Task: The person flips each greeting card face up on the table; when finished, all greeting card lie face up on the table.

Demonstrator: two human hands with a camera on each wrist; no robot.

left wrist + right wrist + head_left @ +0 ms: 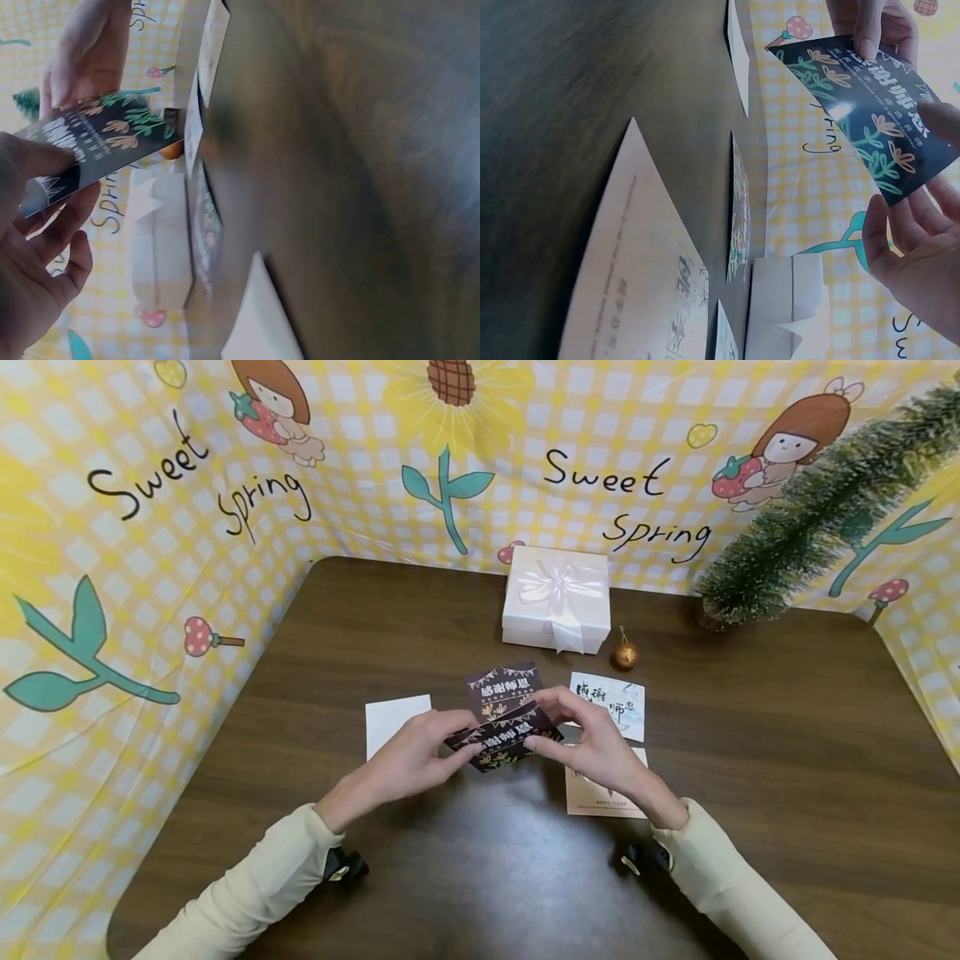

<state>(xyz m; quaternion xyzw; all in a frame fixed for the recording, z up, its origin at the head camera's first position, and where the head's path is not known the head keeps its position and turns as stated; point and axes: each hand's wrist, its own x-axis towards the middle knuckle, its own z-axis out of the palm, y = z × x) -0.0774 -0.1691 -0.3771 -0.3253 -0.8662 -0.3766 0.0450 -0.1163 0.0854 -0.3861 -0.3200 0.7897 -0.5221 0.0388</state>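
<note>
Both hands hold a dark greeting card (508, 740) with white lettering and drawn flowers, raised above the table. The left hand (420, 750) pinches its left end, thumb on the printed face and fingers behind. At the other end the right hand (592, 745) grips it the same way; in the right wrist view the card (870, 112) shows its flowers and writing. A matching dark card (504, 681) lies on the table just behind. To the right are a pale card (626, 706) with brush lettering and a tan card (607, 802), partly hidden by the right hand.
A blank white card (390, 718) lies to the left. Farther back stand a white gift box (557, 602) with a ribbon bow, a small copper-coloured ornament (625, 654) and a small frosted tree (795, 543). A checked cloth (360, 510) surrounds the brown table (255, 718).
</note>
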